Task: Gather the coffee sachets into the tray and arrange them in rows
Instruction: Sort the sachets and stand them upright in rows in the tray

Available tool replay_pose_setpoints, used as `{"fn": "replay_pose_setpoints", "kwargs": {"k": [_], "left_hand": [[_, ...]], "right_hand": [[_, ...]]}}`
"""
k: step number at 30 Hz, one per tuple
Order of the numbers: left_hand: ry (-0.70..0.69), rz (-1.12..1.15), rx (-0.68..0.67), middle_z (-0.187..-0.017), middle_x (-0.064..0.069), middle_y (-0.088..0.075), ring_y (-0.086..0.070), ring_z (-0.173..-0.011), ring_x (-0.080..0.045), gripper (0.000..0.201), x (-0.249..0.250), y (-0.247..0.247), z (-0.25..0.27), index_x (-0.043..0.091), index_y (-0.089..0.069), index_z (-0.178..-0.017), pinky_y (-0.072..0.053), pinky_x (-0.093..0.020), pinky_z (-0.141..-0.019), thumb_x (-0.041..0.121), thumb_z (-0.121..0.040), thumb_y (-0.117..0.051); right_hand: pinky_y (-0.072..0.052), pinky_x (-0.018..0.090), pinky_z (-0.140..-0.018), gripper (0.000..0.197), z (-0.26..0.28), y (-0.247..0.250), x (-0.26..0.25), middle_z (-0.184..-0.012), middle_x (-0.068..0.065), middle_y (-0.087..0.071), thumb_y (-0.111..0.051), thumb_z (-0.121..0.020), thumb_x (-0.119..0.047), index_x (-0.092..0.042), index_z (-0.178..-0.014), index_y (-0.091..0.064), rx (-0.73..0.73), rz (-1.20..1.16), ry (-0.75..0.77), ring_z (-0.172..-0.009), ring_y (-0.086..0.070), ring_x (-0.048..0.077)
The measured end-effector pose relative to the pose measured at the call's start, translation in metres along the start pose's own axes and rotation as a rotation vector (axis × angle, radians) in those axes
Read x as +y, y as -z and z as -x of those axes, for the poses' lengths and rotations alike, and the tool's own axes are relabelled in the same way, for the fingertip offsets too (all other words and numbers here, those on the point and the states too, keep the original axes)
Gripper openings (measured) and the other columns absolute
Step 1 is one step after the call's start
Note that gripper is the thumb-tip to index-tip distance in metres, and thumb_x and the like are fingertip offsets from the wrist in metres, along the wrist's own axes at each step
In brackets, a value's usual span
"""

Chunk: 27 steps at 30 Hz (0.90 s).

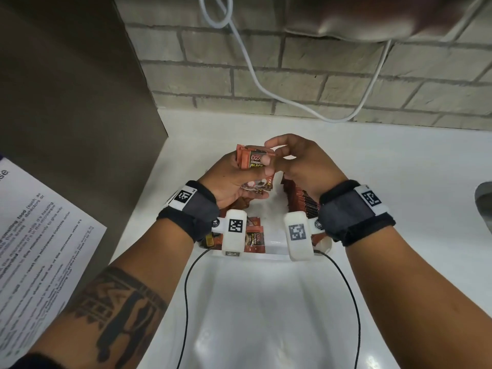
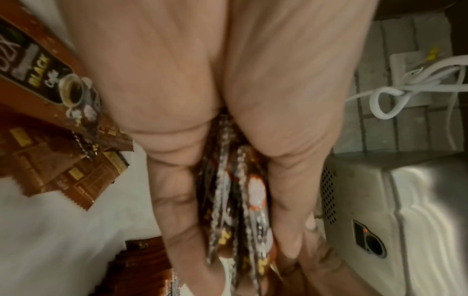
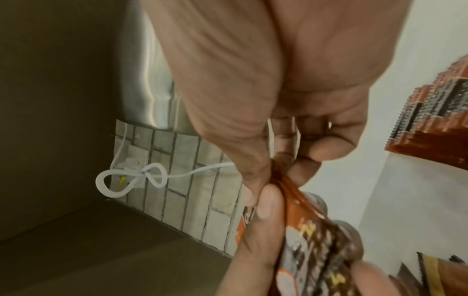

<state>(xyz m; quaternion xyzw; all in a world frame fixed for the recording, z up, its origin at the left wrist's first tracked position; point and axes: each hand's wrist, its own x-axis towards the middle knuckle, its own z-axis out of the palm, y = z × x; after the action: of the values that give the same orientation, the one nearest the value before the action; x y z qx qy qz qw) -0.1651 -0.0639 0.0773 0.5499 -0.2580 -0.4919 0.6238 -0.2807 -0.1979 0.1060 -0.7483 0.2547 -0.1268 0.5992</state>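
My left hand (image 1: pixel 239 173) grips a stack of brown-orange coffee sachets (image 1: pixel 254 162) above the white tray (image 1: pixel 271 250). In the left wrist view the stack of sachets (image 2: pixel 240 210) stands edge-on between thumb and fingers. My right hand (image 1: pixel 295 159) meets it from the right and pinches the stack's upper corner (image 3: pixel 283 176) between thumb and forefinger. A row of sachets (image 1: pixel 302 201) stands along the tray's right side. Loose sachets (image 1: pixel 254 238) lie flat in the tray's near left part, partly hidden by my wrists.
A brown cabinet side (image 1: pixel 80 115) rises on the left with a printed notice (image 1: pixel 34 243) on it. A brick wall (image 1: pixel 319 75) with a hanging white cable (image 1: pixel 253 73) stands behind. A metal appliance (image 2: pixel 405 210) is close by. White counter (image 1: pixel 266 315) extends toward me.
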Motion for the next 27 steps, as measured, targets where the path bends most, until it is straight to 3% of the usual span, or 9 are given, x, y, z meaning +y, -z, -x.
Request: {"fn": "replay_pose_setpoints", "kwargs": {"k": [5,12,14,17,20,23,27], "left_hand": [[0.038,0.022,-0.070,-0.098,0.000,-0.070,-0.068,-0.093,-0.019,0.044,-0.001,0.005,0.004,0.019,-0.063,-0.127,-0.059,-0.041,-0.079,0.005,-0.086,-0.070],[0.051,0.043,-0.104,-0.113,-0.013,-0.066,-0.065,-0.103,-0.032,0.049,-0.002,0.011,0.006,0.008,-0.057,-0.134,-0.058,-0.049,-0.082,-0.007,-0.089,-0.065],[0.046,0.045,-0.112,-0.115,-0.015,-0.064,-0.064,-0.104,-0.033,0.052,-0.003,0.011,0.005,0.005,-0.054,-0.138,-0.057,-0.049,-0.080,-0.008,-0.089,-0.065],[0.032,0.053,-0.120,-0.111,-0.010,-0.067,-0.066,-0.099,-0.029,0.055,-0.002,0.010,0.004,0.012,-0.055,-0.137,-0.058,-0.047,-0.077,-0.002,-0.086,-0.069],[0.014,0.059,-0.093,-0.105,-0.005,-0.067,-0.067,-0.089,-0.026,0.046,-0.001,0.007,0.001,0.019,-0.058,-0.133,-0.060,-0.047,-0.072,0.000,-0.091,-0.066],[-0.015,-0.033,-0.055,-0.098,-0.004,-0.069,-0.068,-0.083,-0.025,0.036,-0.001,0.006,-0.001,0.021,-0.063,-0.118,-0.058,-0.047,-0.071,-0.002,-0.092,-0.065],[-0.032,-0.111,-0.047,-0.110,-0.012,-0.070,-0.069,-0.096,-0.032,0.051,-0.001,0.008,-0.001,0.015,-0.059,-0.128,-0.058,-0.053,-0.077,0.000,-0.082,-0.075]], "right_hand": [[-0.049,0.030,-0.069,0.025,-0.001,0.004,-0.004,-0.094,0.009,-0.076,-0.081,-0.082,-0.018,-0.012,-0.104,-0.070,0.015,-0.006,-0.017,-0.076,-0.067,0.014],[-0.056,0.037,-0.079,0.016,-0.001,0.006,-0.007,-0.093,0.013,-0.076,-0.079,-0.084,-0.016,-0.010,-0.098,-0.072,0.015,0.000,-0.028,-0.080,-0.068,0.016],[-0.056,0.034,-0.079,0.013,-0.001,0.007,-0.009,-0.089,0.010,-0.076,-0.078,-0.085,-0.015,-0.011,-0.095,-0.071,0.023,0.010,-0.036,-0.081,-0.067,0.015],[-0.057,0.033,-0.077,0.010,0.000,0.007,-0.009,-0.088,0.004,-0.074,-0.078,-0.085,-0.014,-0.013,-0.091,-0.071,0.031,0.023,-0.037,-0.081,-0.066,0.012],[-0.055,0.026,-0.067,0.013,-0.001,0.005,-0.008,-0.087,0.005,-0.072,-0.078,-0.085,-0.015,-0.008,-0.095,-0.073,0.028,0.122,-0.002,-0.076,-0.063,0.008],[-0.045,0.011,-0.057,0.012,-0.002,0.007,-0.012,-0.077,-0.001,-0.068,-0.076,-0.086,-0.008,-0.006,-0.097,-0.072,-0.019,0.203,0.064,-0.061,-0.058,-0.003],[-0.043,0.004,-0.059,0.009,-0.008,0.012,-0.019,-0.077,-0.001,-0.068,-0.075,-0.086,-0.008,-0.012,-0.094,-0.075,-0.024,0.343,0.113,-0.059,-0.056,-0.005]]}}
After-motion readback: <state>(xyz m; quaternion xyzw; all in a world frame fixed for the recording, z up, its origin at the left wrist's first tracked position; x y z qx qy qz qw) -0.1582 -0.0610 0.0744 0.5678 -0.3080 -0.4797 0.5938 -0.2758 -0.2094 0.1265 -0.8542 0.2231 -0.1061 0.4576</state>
